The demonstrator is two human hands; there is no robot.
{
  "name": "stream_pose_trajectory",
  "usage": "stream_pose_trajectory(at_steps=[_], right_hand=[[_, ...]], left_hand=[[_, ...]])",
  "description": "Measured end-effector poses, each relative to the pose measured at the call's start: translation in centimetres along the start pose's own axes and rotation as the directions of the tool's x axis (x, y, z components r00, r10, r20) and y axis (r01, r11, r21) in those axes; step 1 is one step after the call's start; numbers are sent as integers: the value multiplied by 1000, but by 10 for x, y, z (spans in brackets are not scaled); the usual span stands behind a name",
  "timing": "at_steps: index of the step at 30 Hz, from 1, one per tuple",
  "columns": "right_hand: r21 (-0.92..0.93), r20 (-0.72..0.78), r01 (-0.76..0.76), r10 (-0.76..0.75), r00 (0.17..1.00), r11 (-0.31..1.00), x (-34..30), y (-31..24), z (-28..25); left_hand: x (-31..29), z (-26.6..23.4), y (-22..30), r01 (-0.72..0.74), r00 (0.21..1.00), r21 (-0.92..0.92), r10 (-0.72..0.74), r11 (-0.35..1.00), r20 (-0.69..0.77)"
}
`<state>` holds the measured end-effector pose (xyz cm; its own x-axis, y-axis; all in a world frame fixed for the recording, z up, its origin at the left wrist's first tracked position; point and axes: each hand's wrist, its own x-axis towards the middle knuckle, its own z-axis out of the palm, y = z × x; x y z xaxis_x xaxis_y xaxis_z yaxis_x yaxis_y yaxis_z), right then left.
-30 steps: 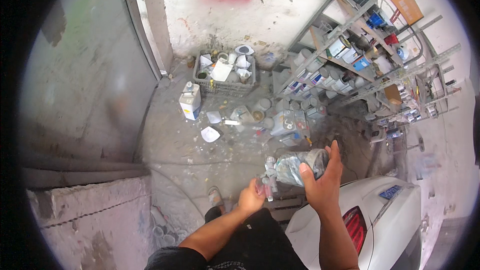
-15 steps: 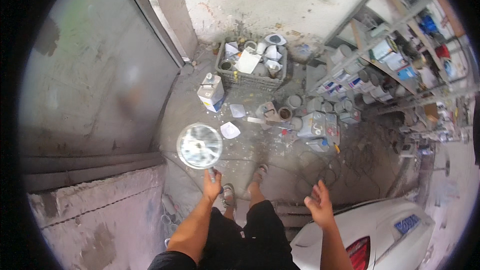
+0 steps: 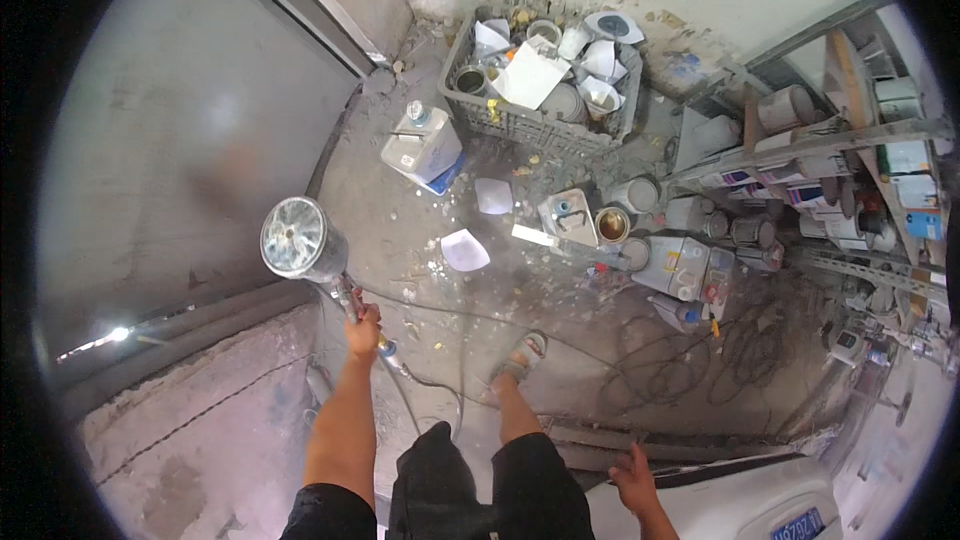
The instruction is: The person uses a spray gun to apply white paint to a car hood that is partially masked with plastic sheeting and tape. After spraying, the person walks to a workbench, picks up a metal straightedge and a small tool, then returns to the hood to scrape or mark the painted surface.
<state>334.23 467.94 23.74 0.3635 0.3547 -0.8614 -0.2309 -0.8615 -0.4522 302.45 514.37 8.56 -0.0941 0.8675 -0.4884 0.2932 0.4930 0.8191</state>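
My left hand is wrapped round the handle of a spray gun. A round cup with a pale, glossy top sits on the gun, out to the left in front of the grey metal door. From below its grip an air hose trails down to the floor. My right hand hangs low on the right beside the white car. It holds nothing, and its fingers are apart.
A grey crate full of cups and cans stands by the far wall. A metal canister is left of it. Paper pieces and several cans lie on the floor. Shelves with tins line the right; coiled hose lies below.
My left hand has carried the spray gun up and to the left. My right hand has dropped lower. The view has shifted, so the crate and canister look closer.
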Motion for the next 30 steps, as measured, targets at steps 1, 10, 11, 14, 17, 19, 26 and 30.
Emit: stream_pose_trajectory(at_steps=[1, 10, 11, 14, 17, 19, 26, 30], right_hand=[[-26, -6, 2, -2, 1000, 1000, 4, 5, 2], [-194, 51, -240, 254, 966, 951, 46, 34, 32], [-243, 44, -294, 313, 949, 925, 51, 31, 37], [-152, -35, -433, 433, 901, 888, 61, 65, 53], [-65, -4, -395, 396, 918, 916, 68, 73, 62], [-68, 44, -382, 385, 922, 922, 87, 78, 70], [34, 99, -422, 417, 903, 906, 106, 48, 102], [105, 46, -472, 470, 882, 875, 82, 65, 113]], left_hand=[[16, 3, -11, 12, 1000, 9, -12, 1000, -8], [146, -9, -137, 137, 991, 386, -128, 912, -49], [157, -3, -150, 134, 991, 387, -131, 912, -35], [191, 19, -191, 187, 980, 334, -201, 924, 6], [219, 33, -223, 238, 968, 331, -253, 913, 0], [236, 22, -234, 222, 974, 351, -220, 910, -45], [295, 43, -290, 233, 972, 487, -194, 842, -130], [282, 85, -289, 202, 979, 502, -156, 841, -132]])
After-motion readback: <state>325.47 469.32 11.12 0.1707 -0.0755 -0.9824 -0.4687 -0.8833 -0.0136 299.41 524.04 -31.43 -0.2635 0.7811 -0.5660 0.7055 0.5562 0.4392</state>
